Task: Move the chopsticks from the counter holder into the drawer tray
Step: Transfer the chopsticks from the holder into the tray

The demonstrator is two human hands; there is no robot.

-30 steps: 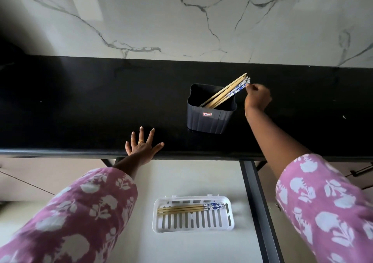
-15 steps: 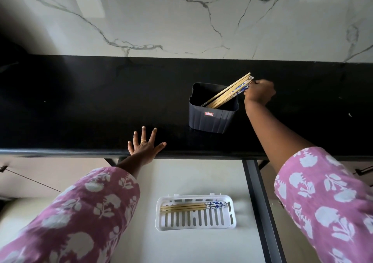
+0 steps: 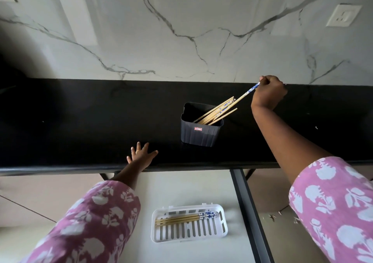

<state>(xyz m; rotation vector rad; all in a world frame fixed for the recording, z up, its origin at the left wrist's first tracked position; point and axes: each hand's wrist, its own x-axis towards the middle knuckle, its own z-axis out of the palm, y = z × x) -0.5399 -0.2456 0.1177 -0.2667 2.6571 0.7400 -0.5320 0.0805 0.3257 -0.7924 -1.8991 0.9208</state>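
Your right hand (image 3: pixel 269 94) pinches a blue-patterned wooden chopstick (image 3: pixel 245 93) by its top, above the dark ribbed plastic holder (image 3: pixel 199 133). Your left hand (image 3: pixel 141 154) lies flat, fingers spread, on the black tabletop (image 3: pixel 80 121).

The left sleeve (image 3: pixel 96 222) and right sleeve (image 3: pixel 333 206) are mauve-pink cloth printed with white flowers and leaves, forearms bare. The left hand (image 3: pixel 141 154) wears one small ring (image 3: pixel 137 151), gold-coloured.
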